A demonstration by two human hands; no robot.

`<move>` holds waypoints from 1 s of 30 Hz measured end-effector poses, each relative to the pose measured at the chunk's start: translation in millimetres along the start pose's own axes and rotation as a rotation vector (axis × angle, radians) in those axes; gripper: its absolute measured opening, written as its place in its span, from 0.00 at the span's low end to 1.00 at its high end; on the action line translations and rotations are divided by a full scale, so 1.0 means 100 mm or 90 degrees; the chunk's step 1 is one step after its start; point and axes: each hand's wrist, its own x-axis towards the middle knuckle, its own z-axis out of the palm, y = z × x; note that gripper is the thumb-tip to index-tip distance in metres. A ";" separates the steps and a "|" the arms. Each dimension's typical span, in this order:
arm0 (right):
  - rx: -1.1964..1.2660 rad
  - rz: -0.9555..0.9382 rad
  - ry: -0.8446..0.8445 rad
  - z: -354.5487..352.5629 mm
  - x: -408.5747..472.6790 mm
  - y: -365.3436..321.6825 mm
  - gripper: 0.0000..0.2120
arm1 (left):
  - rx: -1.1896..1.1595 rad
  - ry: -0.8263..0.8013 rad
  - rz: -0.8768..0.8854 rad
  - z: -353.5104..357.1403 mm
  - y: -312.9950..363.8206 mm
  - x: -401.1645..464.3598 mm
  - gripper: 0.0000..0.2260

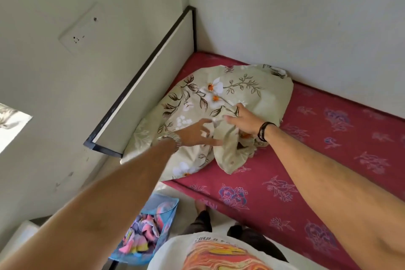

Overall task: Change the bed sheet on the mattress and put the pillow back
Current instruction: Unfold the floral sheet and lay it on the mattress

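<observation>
A pale green floral pillow (219, 98) lies at the head of the bare red flowered mattress (317, 142), against the headboard. A loose bunched fold of the same floral cloth (230, 153) sticks up at its near side. My right hand (241, 120), with a black band at the wrist, rests on top of the pillow with its fingers curled into that fold. My left hand (197, 133), with a metal watch at the wrist, reaches in from the left with its fingers spread, their tips touching the cloth beside the fold.
A white headboard with a black frame (140, 94) stands left of the pillow, and white walls close in the corner. A blue bag of colourful cloth (144, 228) sits on the floor by the bed's near edge, next to my legs.
</observation>
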 end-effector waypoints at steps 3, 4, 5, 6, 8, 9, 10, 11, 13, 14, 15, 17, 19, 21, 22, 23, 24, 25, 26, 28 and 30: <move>0.028 -0.050 0.076 -0.12 -0.14 0.05 0.22 | 0.035 0.093 0.077 0.29 0.54 0.17 0.42; 0.033 -0.062 0.113 -0.19 -0.21 0.07 0.24 | 0.024 0.140 0.098 0.35 0.66 0.22 0.34; 0.034 -0.067 0.144 -0.26 -0.28 0.12 0.26 | -0.018 0.166 0.109 0.40 0.73 0.26 0.28; 0.035 -0.072 0.164 -0.34 -0.36 0.18 0.30 | -0.079 0.172 0.111 0.43 0.80 0.27 0.25; 0.015 -0.066 0.159 -0.51 -0.51 0.37 0.39 | -0.189 0.189 0.099 0.40 0.89 0.24 0.18; -0.024 -0.044 0.150 -0.59 -0.58 0.52 0.42 | -0.206 0.223 0.097 0.37 0.92 0.23 0.12; -0.060 -0.026 0.140 -0.67 -0.64 0.66 0.41 | -0.201 0.262 0.091 0.35 0.92 0.22 0.07; -0.111 -0.002 0.133 -0.74 -0.68 0.84 0.37 | -0.179 0.311 0.077 0.32 0.91 0.22 0.06; -0.176 0.036 0.117 -0.85 -0.77 1.14 0.25 | -0.142 0.404 0.051 0.35 0.93 0.22 0.12; -0.191 0.037 0.126 -0.89 -0.81 1.24 0.21 | -0.137 0.437 0.048 0.42 0.99 0.19 0.13; -0.211 0.036 0.150 -0.94 -0.85 1.29 0.19 | -0.151 0.459 0.038 0.52 1.06 0.18 0.13; -0.239 0.019 0.253 -1.05 -0.95 1.32 0.16 | -0.264 0.470 0.007 0.78 1.33 0.13 0.10; -0.218 -0.024 0.420 -1.20 -1.07 1.35 0.17 | -0.432 0.451 0.027 1.07 1.68 0.10 0.14; -0.118 -0.103 0.508 -1.32 -1.23 1.40 0.20 | -0.566 0.425 0.094 1.31 2.10 0.03 0.25; -0.006 -0.142 0.461 -1.35 -1.33 1.44 0.23 | -0.629 0.406 0.136 1.40 2.34 -0.03 0.32; 0.109 -0.157 0.361 -1.33 -1.42 1.48 0.29 | -0.696 0.382 0.179 1.48 2.57 -0.09 0.37; 0.190 -0.152 0.238 -1.28 -1.51 1.54 0.36 | -0.750 0.355 0.214 1.55 2.80 -0.17 0.39; 0.198 -0.140 0.136 -1.20 -1.59 1.62 0.45 | -0.790 0.329 0.240 1.62 3.00 -0.25 0.38; 0.173 -0.134 0.070 -1.12 -1.65 1.70 0.53 | -0.803 0.302 0.262 1.69 3.19 -0.34 0.34; 0.123 -0.095 0.058 -0.97 -1.69 1.91 0.55 | -0.794 0.242 0.299 1.81 3.45 -0.46 0.23; 0.144 -0.084 0.158 -0.95 -1.68 2.08 0.26 | -0.752 0.214 0.332 1.95 3.57 -0.56 0.16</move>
